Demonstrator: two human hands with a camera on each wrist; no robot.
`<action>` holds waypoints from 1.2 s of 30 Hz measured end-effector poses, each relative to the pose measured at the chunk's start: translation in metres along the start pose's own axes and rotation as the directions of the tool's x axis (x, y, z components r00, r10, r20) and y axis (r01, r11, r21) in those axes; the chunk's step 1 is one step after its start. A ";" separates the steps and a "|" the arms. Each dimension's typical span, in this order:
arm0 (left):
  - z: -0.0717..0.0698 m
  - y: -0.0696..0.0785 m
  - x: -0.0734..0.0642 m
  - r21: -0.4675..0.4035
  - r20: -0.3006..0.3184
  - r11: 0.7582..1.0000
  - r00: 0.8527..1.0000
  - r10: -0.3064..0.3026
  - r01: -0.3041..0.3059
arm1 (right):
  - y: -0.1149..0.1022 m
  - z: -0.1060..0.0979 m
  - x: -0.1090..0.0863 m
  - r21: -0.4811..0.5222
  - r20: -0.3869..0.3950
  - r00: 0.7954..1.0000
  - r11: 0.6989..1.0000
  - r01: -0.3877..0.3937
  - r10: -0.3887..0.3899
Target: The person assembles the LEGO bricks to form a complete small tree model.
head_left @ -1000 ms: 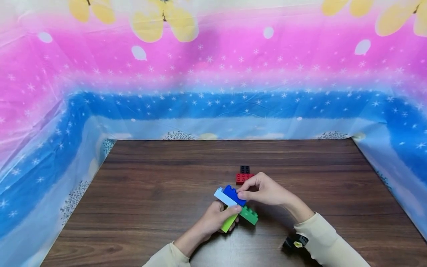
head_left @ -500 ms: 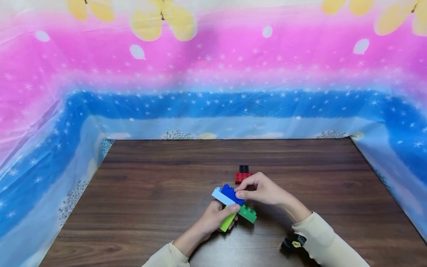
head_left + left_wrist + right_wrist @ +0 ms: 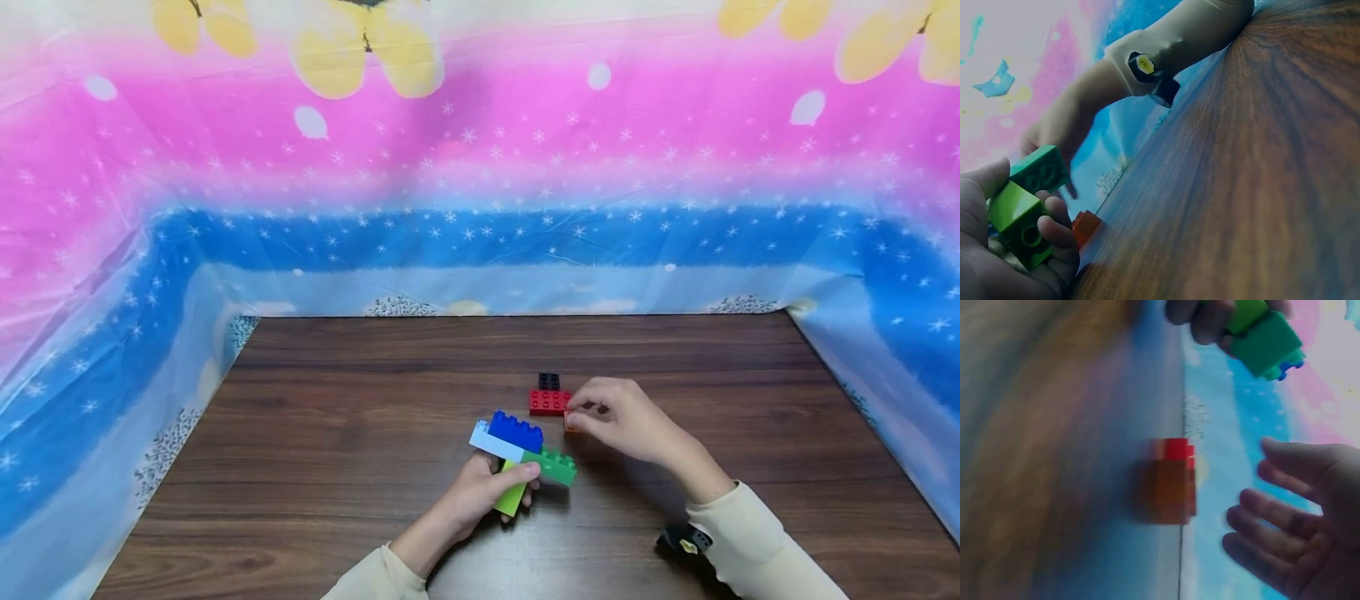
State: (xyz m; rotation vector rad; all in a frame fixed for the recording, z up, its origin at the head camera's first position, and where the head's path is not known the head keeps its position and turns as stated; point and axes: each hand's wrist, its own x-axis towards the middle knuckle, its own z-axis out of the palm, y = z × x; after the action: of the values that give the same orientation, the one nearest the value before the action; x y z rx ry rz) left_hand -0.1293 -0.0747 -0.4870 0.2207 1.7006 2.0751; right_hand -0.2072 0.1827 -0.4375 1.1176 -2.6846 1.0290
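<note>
My left hand [image 3: 474, 493] grips a joined block of toy building bricks, thumb laid across it. A lime brick [image 3: 511, 500] sits in the palm, with a green brick [image 3: 553, 467] and a light blue brick [image 3: 495, 442] crossing above. On top, studs up, is a dark blue brick [image 3: 515, 432]. My right hand [image 3: 636, 427] holds nothing, its thumb and fingers parted over an orange brick [image 3: 573, 424] in the head view. In the right wrist view, a gap separates that hand from the orange brick [image 3: 1171, 494].
Behind the orange brick lie a red brick [image 3: 550, 402] and a smaller black brick [image 3: 549, 381] on the wooden table [image 3: 360, 400]. A patterned cloth [image 3: 480, 242] encloses the back and sides. The right wrist carries a black strapped device [image 3: 686, 540].
My right hand has let go of the dark blue brick and moved right, to the orange brick, which now shows. The bricks in my left hand have tipped slightly flatter.
</note>
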 end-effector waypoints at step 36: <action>0.001 -0.001 0.002 0.054 -0.005 0.998 1.000 -0.010 0.010 | -0.003 -0.002 -0.011 0.410 0.132 0.981 0.893 -0.186 0.143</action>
State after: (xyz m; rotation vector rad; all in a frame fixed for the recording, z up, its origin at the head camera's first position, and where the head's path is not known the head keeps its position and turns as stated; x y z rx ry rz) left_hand -0.1303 -0.0732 -0.4882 0.2242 1.7585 2.0259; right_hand -0.1980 0.1892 -0.4374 1.0256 -2.7467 1.6912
